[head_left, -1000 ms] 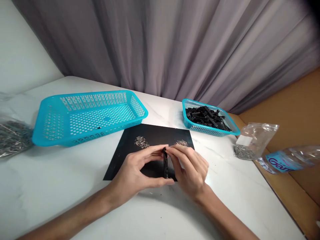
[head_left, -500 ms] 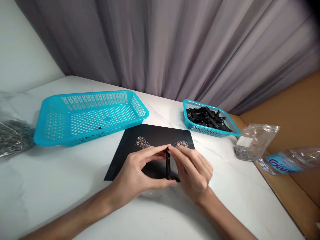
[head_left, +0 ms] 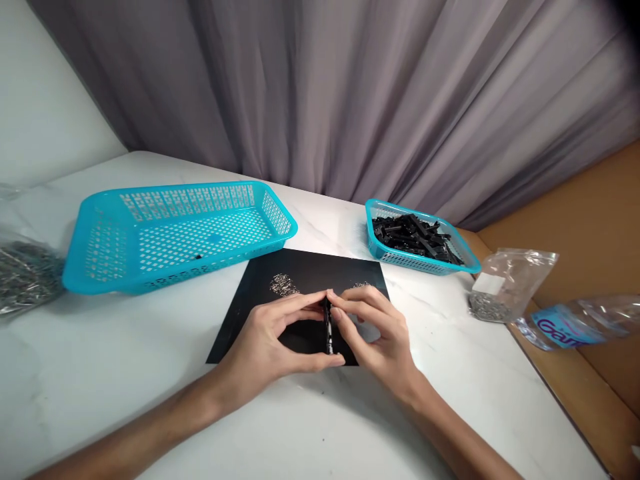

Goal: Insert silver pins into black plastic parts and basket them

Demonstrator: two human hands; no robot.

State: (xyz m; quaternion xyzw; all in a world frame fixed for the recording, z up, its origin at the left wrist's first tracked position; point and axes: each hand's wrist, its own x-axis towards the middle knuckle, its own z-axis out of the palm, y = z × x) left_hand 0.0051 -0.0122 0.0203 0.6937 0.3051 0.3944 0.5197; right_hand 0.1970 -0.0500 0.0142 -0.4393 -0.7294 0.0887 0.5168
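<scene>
A narrow black plastic piece (head_left: 328,327) stands on end above the black mat (head_left: 240,327). My left hand (head_left: 273,340) grips it between the thumb at its near end and the fingers at its far end. My right hand (head_left: 377,333) pinches at the far end of the piece with thumb and forefinger; whether a small part sits in that pinch I cannot make out. On the mat behind my hands lie a pile of small metal pins or screws (head_left: 283,285) and a second metal pile (head_left: 361,285), mostly hidden by my right hand.
At the left is a large blue basket (head_left: 215,260) with one small dark piece in it. Another blue basket (head_left: 425,268) at the right holds many black pieces. Clear bags of metal bits, one left (head_left: 30,273) and one right (head_left: 493,307), flank these. A plastic bottle (head_left: 565,327) lies at the right edge.
The black piece and both hands have shifted slightly left. My right hand has turned, bringing its thumb to the far end of the piece.
</scene>
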